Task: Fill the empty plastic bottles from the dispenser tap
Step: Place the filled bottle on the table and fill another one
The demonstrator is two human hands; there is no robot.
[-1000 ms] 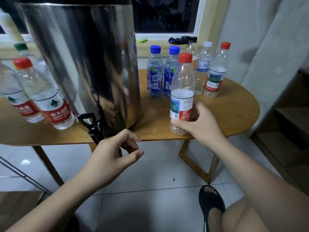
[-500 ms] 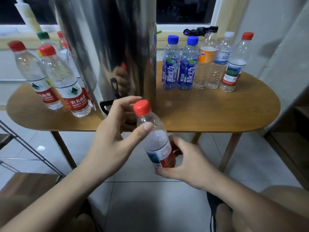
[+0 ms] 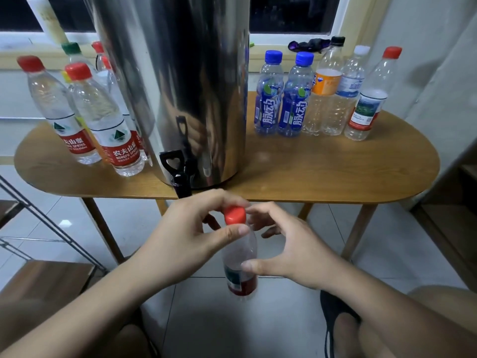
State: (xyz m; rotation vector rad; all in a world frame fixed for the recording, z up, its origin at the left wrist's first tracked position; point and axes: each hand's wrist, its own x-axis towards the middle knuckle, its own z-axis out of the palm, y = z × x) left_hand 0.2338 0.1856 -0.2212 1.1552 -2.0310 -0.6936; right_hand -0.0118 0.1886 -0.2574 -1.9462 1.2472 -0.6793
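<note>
Left hand (image 3: pixel 185 236) pinches red cap (image 3: pixel 234 215), right hand (image 3: pixel 291 249) loosely grips bottle (image 3: pixel 240 254); I fear it slips while unscrewing.

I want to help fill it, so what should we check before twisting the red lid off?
1. The left hand pinches the red cap: ok.
2. The right hand grips the plastic bottle by its body: ok.
3. Bottle held upright: ok.
4. Cap off: not ok, it is on.
5. Bottle mouth under the black tap of the steel dispenser: not ok, it is held right of the tap, below the wooden table edge.
6. Bottle empty: cannot tell, the hands and label hide part.
</note>
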